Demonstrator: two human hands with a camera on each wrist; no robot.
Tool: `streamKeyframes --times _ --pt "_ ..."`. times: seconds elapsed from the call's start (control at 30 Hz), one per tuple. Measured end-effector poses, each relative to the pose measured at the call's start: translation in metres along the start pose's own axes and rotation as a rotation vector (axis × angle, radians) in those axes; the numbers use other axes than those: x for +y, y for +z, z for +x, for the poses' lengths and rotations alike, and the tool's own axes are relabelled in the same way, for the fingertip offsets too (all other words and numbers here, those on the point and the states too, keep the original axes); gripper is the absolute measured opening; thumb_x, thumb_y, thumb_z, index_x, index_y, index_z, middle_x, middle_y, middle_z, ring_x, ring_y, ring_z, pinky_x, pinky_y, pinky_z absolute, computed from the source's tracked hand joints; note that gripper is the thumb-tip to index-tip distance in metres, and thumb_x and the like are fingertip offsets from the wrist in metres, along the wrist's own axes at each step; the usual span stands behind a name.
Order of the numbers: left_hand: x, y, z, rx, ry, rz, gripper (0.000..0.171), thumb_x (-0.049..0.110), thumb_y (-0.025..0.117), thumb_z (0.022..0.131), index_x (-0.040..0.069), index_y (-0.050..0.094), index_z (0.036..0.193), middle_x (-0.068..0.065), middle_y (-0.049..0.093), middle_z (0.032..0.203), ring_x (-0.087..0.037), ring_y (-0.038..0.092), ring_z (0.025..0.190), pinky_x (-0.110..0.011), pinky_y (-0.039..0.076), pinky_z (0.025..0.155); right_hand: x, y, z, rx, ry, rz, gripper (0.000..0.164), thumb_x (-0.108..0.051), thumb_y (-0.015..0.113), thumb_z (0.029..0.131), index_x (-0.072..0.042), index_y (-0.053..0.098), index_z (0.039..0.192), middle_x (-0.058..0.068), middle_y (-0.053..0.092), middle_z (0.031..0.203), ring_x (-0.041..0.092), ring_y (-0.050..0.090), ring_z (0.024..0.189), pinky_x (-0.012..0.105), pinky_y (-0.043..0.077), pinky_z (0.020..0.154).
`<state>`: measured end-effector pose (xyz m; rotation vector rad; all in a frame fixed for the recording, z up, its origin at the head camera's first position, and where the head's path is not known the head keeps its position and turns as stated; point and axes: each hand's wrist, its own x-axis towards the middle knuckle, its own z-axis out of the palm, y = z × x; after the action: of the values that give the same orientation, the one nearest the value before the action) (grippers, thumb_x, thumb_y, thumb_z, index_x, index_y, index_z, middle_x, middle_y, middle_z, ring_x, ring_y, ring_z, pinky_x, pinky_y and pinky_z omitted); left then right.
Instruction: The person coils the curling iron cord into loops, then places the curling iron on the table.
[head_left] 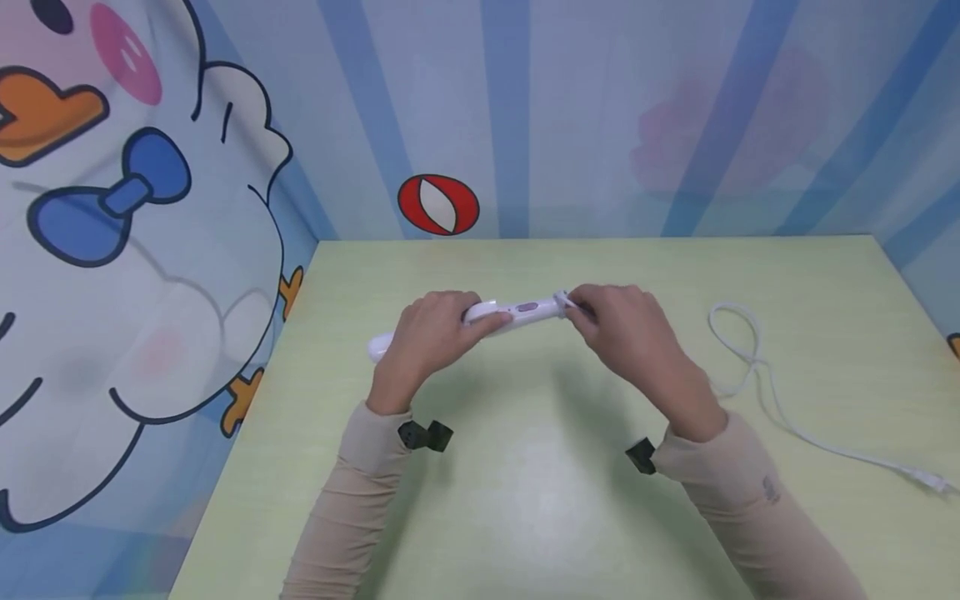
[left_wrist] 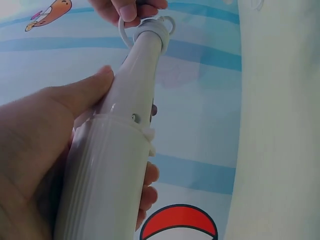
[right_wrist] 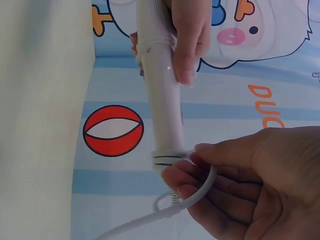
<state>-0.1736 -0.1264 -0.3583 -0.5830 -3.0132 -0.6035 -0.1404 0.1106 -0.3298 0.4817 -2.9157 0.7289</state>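
Evidently the left hand (head_left: 435,335) has the firm hold: its fingers curl round the thicker part of the white wand (head_left: 542,310), the thumb lying along the body. The wand seems raised off the bench (head_left: 525,517), ahead of the person at about twelve o'clock. Its rounded tip (head_left: 378,346) points between eight and nine o'clock, its narrow end between two and three.

Just beyond the left thumb, on the upper face, sits a grey oval panel (head_left: 528,307); farther along, a collar (head_left: 560,303) rings the narrow end. There the right hand (head_left: 626,333) pinches the white cord (right_wrist: 145,219) between thumb and fingers, right beside the collar. Past that hand, at its three o'clock, the cord makes a loose loop on the bench, then runs out to the plug (head_left: 930,481) at about four o'clock.

As for handling, the wand looks like stiff, smooth plastic, probably light enough for one hand and a little slippery. The thick part gives the best grip, with the thumb off the panel. The cord looks soft but springy, likely to push back against a tight bend; where it meets the collar is probably the weak spot, so pinch it gently there.
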Motion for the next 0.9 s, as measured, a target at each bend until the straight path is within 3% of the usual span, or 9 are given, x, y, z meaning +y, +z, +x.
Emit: streamKeyframes --times 0.13,0.33,0.47,0.57,0.77,0.9 --pt "0.0 -0.006 0.0 0.034 0.001 -0.018 0.041 0.057 0.056 0.089 0.016 0.065 0.087 0.003 0.057 0.068 -0.014 0.053 0.062 -0.029 0.042 0.058 0.002 0.008 -0.005 0.046 0.008 0.084 0.02 -0.021 0.056 0.097 -0.008 0.067 0.107 0.003 0.052 0.063 0.014 0.038 0.049 0.029 0.032 0.049" --pt "-0.001 -0.012 0.0 0.041 -0.01 -0.046 0.041 0.056 0.057 0.089 0.016 0.063 0.085 0.002 0.057 0.066 -0.015 0.053 0.061 -0.03 0.042 0.058 0.008 0.024 -0.013 0.095 0.013 0.187 0.023 -0.023 0.058 0.096 -0.01 0.068 0.112 0.002 0.057 0.065 0.013 0.035 0.047 0.028 0.032 0.047" --pt "-0.003 -0.011 0.0 0.042 -0.022 -0.06 0.041 0.056 0.058 0.088 0.016 0.064 0.086 0.002 0.058 0.067 -0.015 0.053 0.063 -0.03 0.042 0.059 0.014 0.036 -0.016 0.124 -0.007 0.215 0.024 -0.022 0.059 0.095 -0.009 0.069 0.113 0.006 0.072 0.081 0.012 0.034 0.048 0.026 0.03 0.047" --pt "-0.003 -0.01 -0.001 0.041 -0.03 -0.071 0.041 0.056 0.059 0.088 0.015 0.065 0.089 0.002 0.059 0.069 -0.015 0.054 0.064 -0.03 0.043 0.061 0.019 0.045 -0.017 0.153 -0.036 0.237 0.024 -0.02 0.059 0.095 -0.009 0.07 0.114 0.007 0.074 0.097 0.01 0.033 0.049 0.025 0.031 0.049" --pt "-0.003 -0.009 -0.002 0.043 -0.03 -0.087 0.042 0.056 0.057 0.089 0.015 0.065 0.09 0.002 0.06 0.07 -0.015 0.055 0.065 -0.031 0.044 0.062 0.028 0.058 -0.017 0.177 -0.082 0.273 0.022 -0.018 0.058 0.096 -0.008 0.071 0.111 0.007 0.074 0.1 0.006 0.025 0.047 0.025 0.031 0.05" --pt "0.0 -0.009 -0.002 0.044 -0.014 -0.107 0.041 0.055 0.057 0.089 0.015 0.065 0.089 0.002 0.06 0.07 -0.015 0.055 0.064 -0.031 0.043 0.061 0.033 0.063 -0.017 0.2 -0.122 0.288 0.02 -0.016 0.059 0.095 -0.008 0.072 0.109 0.006 0.074 0.101 0.006 0.027 0.048 0.024 0.034 0.052"
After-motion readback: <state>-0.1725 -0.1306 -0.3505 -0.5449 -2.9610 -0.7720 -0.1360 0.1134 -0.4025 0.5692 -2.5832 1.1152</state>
